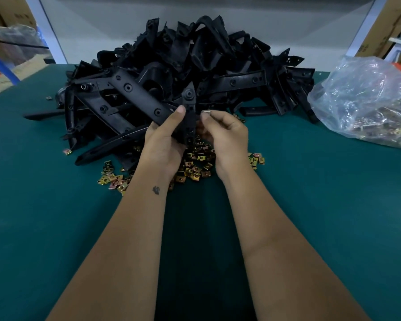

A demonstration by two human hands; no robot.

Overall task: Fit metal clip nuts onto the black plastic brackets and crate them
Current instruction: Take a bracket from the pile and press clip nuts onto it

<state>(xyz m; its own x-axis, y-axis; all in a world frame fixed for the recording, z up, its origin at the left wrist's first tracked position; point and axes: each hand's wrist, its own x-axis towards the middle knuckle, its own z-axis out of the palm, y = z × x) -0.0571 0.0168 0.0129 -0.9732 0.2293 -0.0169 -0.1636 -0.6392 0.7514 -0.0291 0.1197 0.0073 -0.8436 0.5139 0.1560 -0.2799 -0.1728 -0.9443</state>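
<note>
Head view, item one: we hold a black bracket [188,112] upright in our left hand [163,137], fingers wrapped round it, above the loose clip nuts [195,163] mid-surface. Our right hand [222,133] pinches a clip nut [206,111] at the bracket's edge. Risk, as we judge it: a skewed nut slips and drops among the loose ones.

Showing two bare forearms, no sleeves anywhere in sight. No gloves, rings or watch on the left hand [162,140] or right hand [225,137]. Sporting a small dark tattoo [157,190] near the left wrist, sort of swan-shaped.
</note>
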